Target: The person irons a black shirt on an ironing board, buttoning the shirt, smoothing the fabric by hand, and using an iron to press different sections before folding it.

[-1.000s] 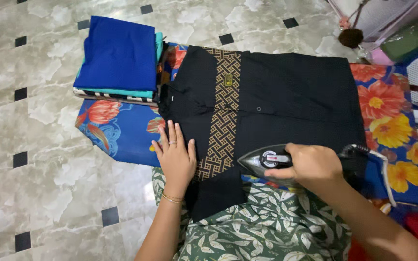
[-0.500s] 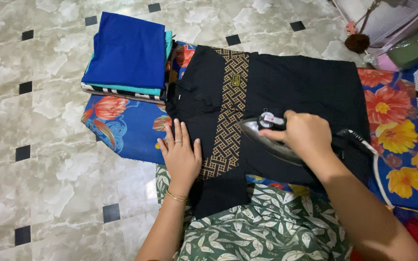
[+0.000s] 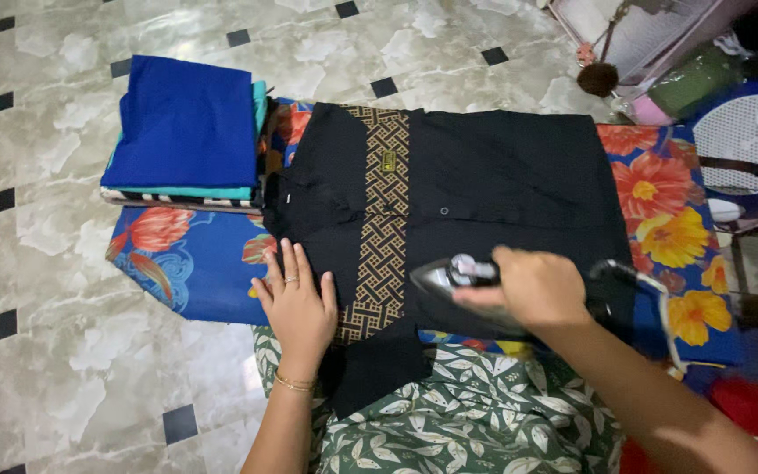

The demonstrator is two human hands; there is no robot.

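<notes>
A black shirt (image 3: 502, 175) with a gold woven-pattern band (image 3: 382, 211) lies flat on a blue floral cloth (image 3: 195, 263) spread on the floor. My left hand (image 3: 298, 303) rests flat, fingers apart, on the shirt's near left part beside the band. My right hand (image 3: 532, 288) grips the handle of a dark electric iron (image 3: 449, 279), whose tip points left toward the band over the shirt's near edge. The iron's cord (image 3: 651, 294) trails off to the right.
A stack of folded clothes, blue on top (image 3: 186, 123), sits at the cloth's far left corner. Marble floor with black inset tiles (image 3: 63, 290) surrounds it. A white perforated chair (image 3: 747, 140) and a green bundle (image 3: 695, 79) stand at the right. Green leaf-print fabric (image 3: 475, 412) covers my lap.
The iron went from the shirt's near edge up over the shirt and has come back toward me. My left hand stays pressed flat on the shirt.
</notes>
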